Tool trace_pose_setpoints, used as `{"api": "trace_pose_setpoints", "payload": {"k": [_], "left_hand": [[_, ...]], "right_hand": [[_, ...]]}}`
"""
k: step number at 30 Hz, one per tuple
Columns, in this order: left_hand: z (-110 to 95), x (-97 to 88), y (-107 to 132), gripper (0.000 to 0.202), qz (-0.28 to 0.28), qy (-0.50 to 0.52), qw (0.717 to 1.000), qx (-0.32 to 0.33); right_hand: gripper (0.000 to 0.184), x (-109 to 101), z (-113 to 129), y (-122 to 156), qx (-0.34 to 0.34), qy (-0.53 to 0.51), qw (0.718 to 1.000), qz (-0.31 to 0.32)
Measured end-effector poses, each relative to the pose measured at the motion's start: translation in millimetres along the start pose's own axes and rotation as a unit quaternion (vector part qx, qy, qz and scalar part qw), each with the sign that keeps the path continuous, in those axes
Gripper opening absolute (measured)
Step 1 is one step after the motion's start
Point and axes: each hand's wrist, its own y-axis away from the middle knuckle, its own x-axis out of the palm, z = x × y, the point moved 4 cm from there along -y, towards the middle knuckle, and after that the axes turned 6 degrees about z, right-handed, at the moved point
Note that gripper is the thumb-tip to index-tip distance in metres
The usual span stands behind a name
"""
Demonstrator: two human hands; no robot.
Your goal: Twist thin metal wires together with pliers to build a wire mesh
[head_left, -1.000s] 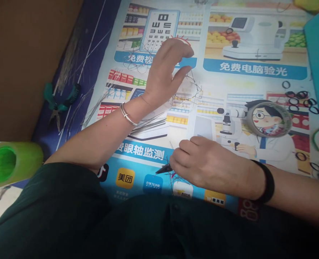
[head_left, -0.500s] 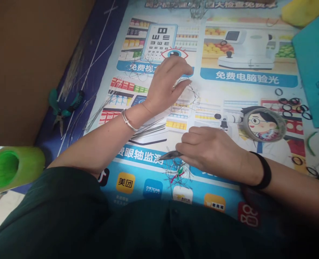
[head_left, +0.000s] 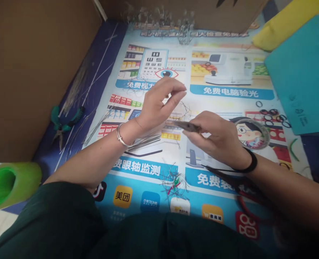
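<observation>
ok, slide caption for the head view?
Right hand holding a pointed metal tool near the left hand, over a printed poster strewn with wire scraps.

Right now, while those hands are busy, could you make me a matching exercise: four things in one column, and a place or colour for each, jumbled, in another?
Things:
1. Silver bracelet
2. Dark metal tool
3. Teal-handled pliers
4. Big tape roll

Places and colours:
A. Lying on the dark blue surface
B. Bright green inside, at the picture's left edge
C. On the wrist of the left hand
D. Held in the fingers of the right hand

Pairs: 1-C, 2-D, 3-A, 4-B.
</observation>
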Motion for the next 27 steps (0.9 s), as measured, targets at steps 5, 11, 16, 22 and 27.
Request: {"api": "trace_pose_setpoints", "payload": {"k": [5, 11, 16, 22, 27], "left_hand": [[-8, 1.0, -7, 0.016, 0.220, 0.248, 0.931, -0.150], [-7, -0.9, 2, 0.026, 0.424, 0.414, 0.775, -0.217], [7, 0.5, 9, 0.030, 0.403, 0.459, 0.745, -0.268], [11, 6.2, 7, 0.028, 0.339, 0.451, 0.781, -0.266], [5, 0.9, -2, 0.021, 0.302, 0.351, 0.853, -0.239]], "right_hand": [[0.014, -7, -24, 0, 0.015, 0.046, 0.994, -0.101], [0.009, -3, -33, 3, -0.026, 0.101, 0.987, -0.119], [0.004, -3, -34, 2, -0.055, 0.134, 0.983, -0.111], [0.006, -5, -35, -2, -0.066, 0.171, 0.977, -0.105], [0.007, -4, -40, -2, -0.031, 0.159, 0.981, -0.102]]}}
